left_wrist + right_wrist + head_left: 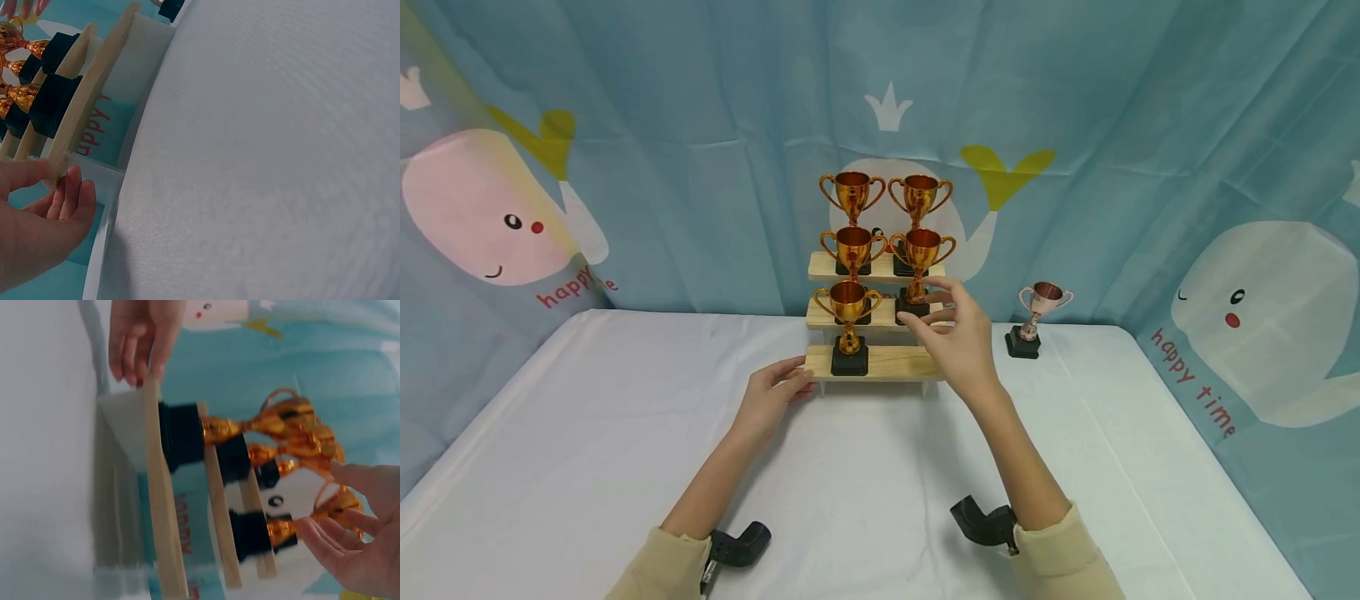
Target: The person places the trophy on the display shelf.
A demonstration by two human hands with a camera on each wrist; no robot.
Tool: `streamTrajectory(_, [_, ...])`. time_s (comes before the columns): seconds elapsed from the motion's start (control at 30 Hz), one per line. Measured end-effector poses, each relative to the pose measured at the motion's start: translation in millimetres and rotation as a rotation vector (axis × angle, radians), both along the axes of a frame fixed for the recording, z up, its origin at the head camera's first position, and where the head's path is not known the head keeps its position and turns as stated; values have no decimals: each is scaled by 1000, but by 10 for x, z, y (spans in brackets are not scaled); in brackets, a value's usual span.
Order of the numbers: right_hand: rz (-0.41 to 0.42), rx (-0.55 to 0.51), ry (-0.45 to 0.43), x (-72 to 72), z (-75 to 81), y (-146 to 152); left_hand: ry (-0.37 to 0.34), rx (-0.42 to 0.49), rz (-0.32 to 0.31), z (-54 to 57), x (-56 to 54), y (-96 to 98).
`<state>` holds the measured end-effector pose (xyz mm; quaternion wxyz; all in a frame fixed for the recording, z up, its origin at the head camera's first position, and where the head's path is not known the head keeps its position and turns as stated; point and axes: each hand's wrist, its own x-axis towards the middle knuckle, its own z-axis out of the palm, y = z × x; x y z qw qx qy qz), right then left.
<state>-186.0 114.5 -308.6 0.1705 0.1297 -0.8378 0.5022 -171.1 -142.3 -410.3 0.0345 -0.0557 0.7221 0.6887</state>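
A tiered display stand with wooden shelves (895, 364) holds several gold trophies on black bases. My left hand (777, 390) grips the left end of the lowest shelf; in the left wrist view the thumb lies above the board (94, 87) and the fingers below. On that shelf one gold trophy (848, 304) stands upright at the left. My right hand (958, 333), thumb and fingers spread apart, is beside the right gold trophy (921, 250) on the middle shelf. In the right wrist view, its fingertips (309, 528) overlap the right-hand trophy's stem.
A rose-coloured trophy (1033, 321) on a black base stands on the white-covered table (662, 375), right of the stand. Behind hangs a blue curtain (715, 208) with whale prints. Two more gold trophies occupy the top shelf (822, 267).
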Motion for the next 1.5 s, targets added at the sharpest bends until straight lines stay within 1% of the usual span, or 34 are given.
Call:
streamTrajectory(0.33, [-85,36,8,-54,23,379,-3,-3,3,16,11,0])
streamTrajectory(0.57, [-136,48,27,-145,23,670,5,12,5,10,6,10])
streamTrajectory(0.73, [-196,83,50,-193,41,852,9,2,8,7,12,14])
streamTrajectory(0.87, [-225,92,55,-238,54,989,4,-4,15,14,18,18])
streamTrajectory(1.07, [-248,119,37,-293,59,1167,2,-2,13,12,11,19])
streamTrajectory(1.23, [-280,157,5,-343,47,1296,7,12,14,3,1,16])
streamTrajectory(1.4, [-318,211,-35,-431,-7,1411,6,9,16,-1,-3,12])
streamTrajectory(1.5, [-325,236,-49,-485,-44,1473,1,7,16,-2,-1,12])
